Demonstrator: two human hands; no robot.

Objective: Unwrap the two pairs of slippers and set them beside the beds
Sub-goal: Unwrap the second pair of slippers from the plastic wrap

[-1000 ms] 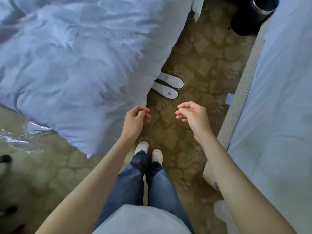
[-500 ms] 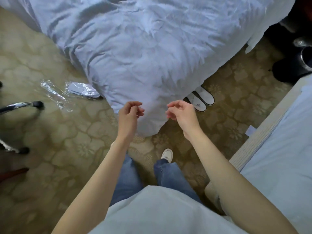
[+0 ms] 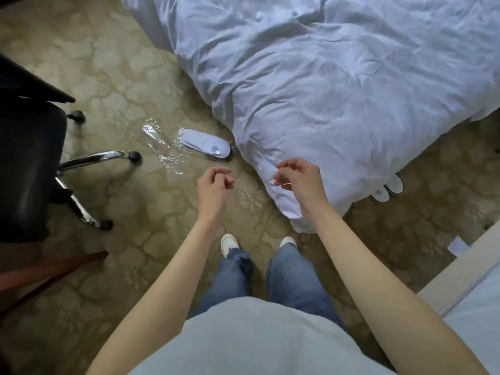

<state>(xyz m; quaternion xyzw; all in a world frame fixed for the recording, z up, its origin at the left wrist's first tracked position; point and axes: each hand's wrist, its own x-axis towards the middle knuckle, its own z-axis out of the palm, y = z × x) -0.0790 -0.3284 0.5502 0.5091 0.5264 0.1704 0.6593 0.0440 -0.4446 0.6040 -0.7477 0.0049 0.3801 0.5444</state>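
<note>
Slippers, wrapped pair [image 3: 207, 146]: white, one atop the other as far as I can tell, lying flat on the patterned carpet [image 3: 130, 63] just beside the hanging edge of the duvet [image 3: 338, 90]. Clear plastic wrapping [image 3: 162, 147] trails from the pair toward the office chair [image 3: 29, 163]; whether the film still covers the whole pair, I cannot tell.

Slippers, unwrapped pair [image 3: 387, 188]: white with dark edging, side by side on the carpet, toes showing from under the duvet's right-hand drape, beside the bed.

Left hand [image 3: 212, 189]: raised over the carpet, fingers loosely curled, grasping nothing. It hangs near the wrapped pair but apart from it.

Right hand [image 3: 300, 182]: raised in front of the duvet's lower corner, fingers loosely curled, thumb and forefinger close together, nothing in them that I can make out.

Second bed [image 3: 465, 301]: a corner in view at the lower right, with a small white tag [image 3: 457, 246] on the carpet beside it.

Office chair: black seat, chrome legs on castors, at the left, well apart from both pairs.

My operator's own white shoes [image 3: 230, 243] stand on the carpet between the chair and the duvet.
</note>
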